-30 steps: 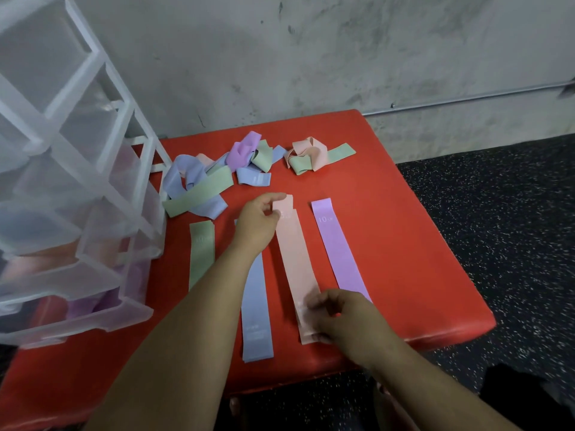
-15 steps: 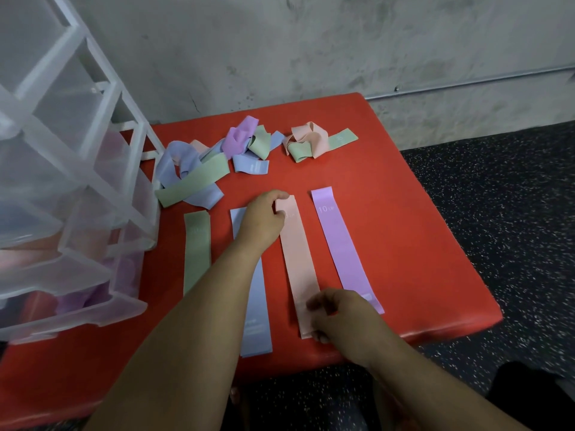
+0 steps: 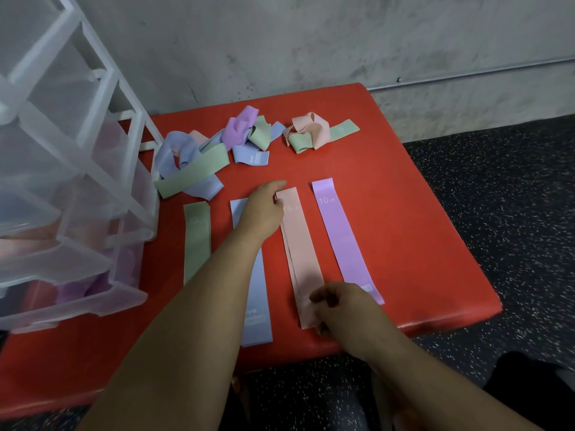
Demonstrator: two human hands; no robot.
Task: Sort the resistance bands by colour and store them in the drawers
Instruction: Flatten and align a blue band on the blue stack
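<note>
Bench (image 3: pixel 404 219) — red padded top, rounded edges.
Wall (image 3: pixel 311 42) — grey stained concrete beyond the bench's far edge; thin pipe (image 3: pixel 466 74) along it.
Floor (image 3: pixel 513 197) — black, white-speckled, off the bench's right edge.

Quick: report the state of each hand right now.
Left hand: closed, fingers curled on the far end of the pink band.
Right hand: closed, pinching the near end of the same pink band.

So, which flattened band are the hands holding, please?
The peach band, between the blue band and purple band; left hand and right hand hold its ends.
</note>
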